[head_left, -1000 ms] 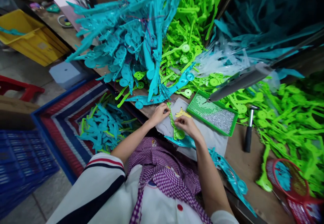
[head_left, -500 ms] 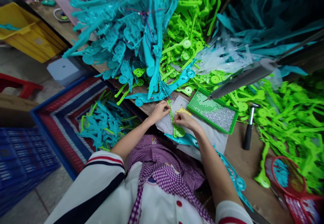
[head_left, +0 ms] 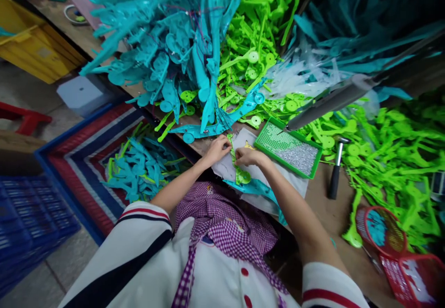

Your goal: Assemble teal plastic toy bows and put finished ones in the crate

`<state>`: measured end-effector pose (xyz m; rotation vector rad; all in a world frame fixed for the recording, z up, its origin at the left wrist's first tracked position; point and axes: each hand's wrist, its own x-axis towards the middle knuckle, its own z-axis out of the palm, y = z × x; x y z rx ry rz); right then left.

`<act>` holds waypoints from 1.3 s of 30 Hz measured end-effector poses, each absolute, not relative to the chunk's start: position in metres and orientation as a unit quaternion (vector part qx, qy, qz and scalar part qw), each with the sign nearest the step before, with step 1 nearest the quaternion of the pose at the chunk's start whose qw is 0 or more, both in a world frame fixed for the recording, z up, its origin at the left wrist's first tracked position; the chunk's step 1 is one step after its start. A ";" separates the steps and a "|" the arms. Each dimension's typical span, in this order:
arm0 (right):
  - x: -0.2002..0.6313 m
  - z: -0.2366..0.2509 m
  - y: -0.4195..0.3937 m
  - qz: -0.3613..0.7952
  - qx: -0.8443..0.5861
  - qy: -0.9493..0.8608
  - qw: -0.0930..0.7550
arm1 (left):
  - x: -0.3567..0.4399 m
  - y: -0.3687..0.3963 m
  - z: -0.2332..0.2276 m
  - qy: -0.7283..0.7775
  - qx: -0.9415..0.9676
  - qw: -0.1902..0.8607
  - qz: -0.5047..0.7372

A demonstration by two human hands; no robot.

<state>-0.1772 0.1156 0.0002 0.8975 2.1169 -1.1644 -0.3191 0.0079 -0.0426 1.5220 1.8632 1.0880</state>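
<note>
Two hands (head_left: 218, 150) (head_left: 247, 156) (both in a pinch) on one green part (head_left: 242, 176)

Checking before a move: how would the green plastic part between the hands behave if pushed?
The green plastic part is probably light, looking slim. Its narrow shaft looks straight, suggesting stiffness, with perhaps slight flex. Being wider at its rounded end, it might pivot on the cloth rather than slide.

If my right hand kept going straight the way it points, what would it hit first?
Your right hand would likely meet the slim green plastic piece first; it lies just ahead. Depth is unclear, so they may already touch.
</note>
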 end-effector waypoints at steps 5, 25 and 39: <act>-0.147 -0.001 0.096 -0.489 0.332 0.789 0.167 | -0.319 0.009 -0.043 0.689 0.554 0.246 0.396; -0.125 -0.009 0.021 -0.249 0.436 0.863 -0.046 | -0.319 0.008 -0.040 0.688 0.560 0.248 0.389; -0.140 -0.005 0.007 -0.082 0.436 0.894 0.059 | -0.320 0.007 -0.040 0.685 0.564 0.251 0.386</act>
